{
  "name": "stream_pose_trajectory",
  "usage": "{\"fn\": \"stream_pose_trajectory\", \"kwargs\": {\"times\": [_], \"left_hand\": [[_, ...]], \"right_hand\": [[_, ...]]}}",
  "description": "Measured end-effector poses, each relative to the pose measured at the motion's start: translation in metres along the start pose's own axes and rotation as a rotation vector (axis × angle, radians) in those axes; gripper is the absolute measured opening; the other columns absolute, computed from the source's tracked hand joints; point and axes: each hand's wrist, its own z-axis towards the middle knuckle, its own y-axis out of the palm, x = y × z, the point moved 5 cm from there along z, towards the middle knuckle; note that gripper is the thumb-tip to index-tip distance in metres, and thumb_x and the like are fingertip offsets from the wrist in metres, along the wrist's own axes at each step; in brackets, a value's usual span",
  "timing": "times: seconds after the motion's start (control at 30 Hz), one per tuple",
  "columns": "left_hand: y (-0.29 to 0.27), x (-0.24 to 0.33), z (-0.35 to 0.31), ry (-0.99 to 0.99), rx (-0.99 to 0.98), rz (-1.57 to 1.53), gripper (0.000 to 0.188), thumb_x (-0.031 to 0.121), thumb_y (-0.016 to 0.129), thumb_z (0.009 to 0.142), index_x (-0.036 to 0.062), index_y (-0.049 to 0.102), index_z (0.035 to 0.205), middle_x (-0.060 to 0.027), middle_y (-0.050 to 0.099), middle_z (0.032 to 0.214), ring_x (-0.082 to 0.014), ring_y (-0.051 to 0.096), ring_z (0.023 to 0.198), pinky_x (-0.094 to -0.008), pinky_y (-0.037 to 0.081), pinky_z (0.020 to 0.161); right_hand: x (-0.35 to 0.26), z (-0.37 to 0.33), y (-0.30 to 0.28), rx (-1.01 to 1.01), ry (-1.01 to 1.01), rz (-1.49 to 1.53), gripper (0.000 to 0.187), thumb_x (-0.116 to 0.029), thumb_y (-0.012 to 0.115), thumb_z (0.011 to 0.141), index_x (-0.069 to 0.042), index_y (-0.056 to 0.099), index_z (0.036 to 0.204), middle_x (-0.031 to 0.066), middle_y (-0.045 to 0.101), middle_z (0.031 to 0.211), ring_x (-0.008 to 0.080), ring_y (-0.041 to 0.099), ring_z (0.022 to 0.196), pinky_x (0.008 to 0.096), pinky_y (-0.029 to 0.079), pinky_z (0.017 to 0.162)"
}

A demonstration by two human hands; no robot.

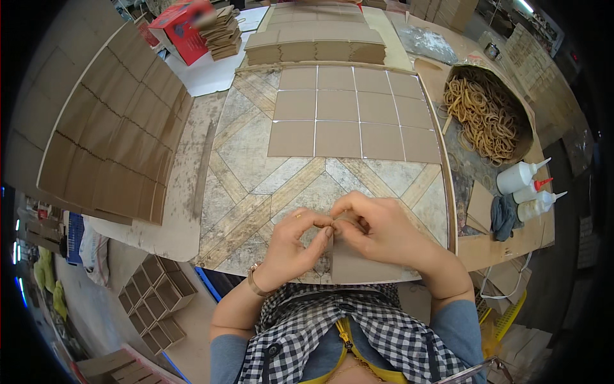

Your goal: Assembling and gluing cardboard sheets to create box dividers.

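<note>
- Bench [240, 168] surfaced with grey panels and wood-toned strips, bounded by a raised strip [452, 217] along the right edge
- Cardboard grid [337, 139] laid flat toward the far right corner; stacked cardboard [314, 54] set beyond the far edge
- Past the right edge: tan bands [483, 121] heaped in a sack [527, 109], white bottles [513, 180] grouped near a dark cloth [503, 219]
- Past the left edge: cardboard panel [115, 131] stood tilted
- Open room given between grid and hands, and along the left edge
- Brown cardboard piece [364, 267] placed at the near edge, right of middle, partly covered by the right hand [378, 227]
- Left hand [294, 243]: thumb and forefinger pinched, met by the right's pinched fingertips at the piece's far left corner; what is gripped cannot be told
</note>
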Motion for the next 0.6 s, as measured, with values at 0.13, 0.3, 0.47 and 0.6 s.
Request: {"fn": "stream_pose_trajectory", "kwargs": {"times": [0.13,0.3,0.47,0.6], "left_hand": [[0.004,-0.02,-0.001,-0.235,0.152,-0.311,0.007,-0.001,0.053,0.085,0.0002,0.055,0.091,-0.0042,0.062,0.078,-0.0094,0.058,0.073,-0.0215,0.044,0.065],[0.004,-0.025,0.001,-0.407,0.079,-0.46,0.003,0.004,0.053,0.085,0.0033,0.051,0.083,0.0007,0.054,0.069,-0.0068,0.05,0.065,-0.0214,0.041,0.06],[-0.002,-0.031,-0.007,-0.445,0.047,-0.959,0.01,0.014,0.052,0.084,0.0056,0.048,0.08,-0.0002,0.046,0.068,-0.0135,0.045,0.061,-0.0289,0.039,0.063],[0.01,-0.003,0.004,-0.405,-0.005,-1.126,0.01,0.014,0.051,0.085,0.0066,0.048,0.08,-0.0052,0.051,0.078,-0.0154,0.047,0.068,-0.0313,0.04,0.069]], "right_hand": [[0.01,-0.019,-0.014,0.249,-0.132,-0.458,0.018,-0.006,0.063,0.076,-0.009,0.058,0.093,0.0075,0.057,0.056,0.026,0.059,0.051,0.035,0.046,0.049],[0.035,-0.033,-0.029,0.326,0.024,-0.277,0.02,-0.003,0.062,0.074,-0.008,0.058,0.093,0.0058,0.051,0.051,0.0217,0.052,0.044,0.0315,0.042,0.046],[0.065,-0.057,-0.061,0.347,0.302,-0.014,0.016,0.002,0.059,0.076,-0.004,0.057,0.091,0.0,0.043,0.05,0.0063,0.042,0.045,0.0231,0.035,0.045],[0.061,-0.058,-0.05,0.282,0.308,0.068,0.015,0.0,0.06,0.077,-0.004,0.057,0.092,0.0,0.044,0.052,0.0063,0.043,0.046,0.0232,0.035,0.045]]}}
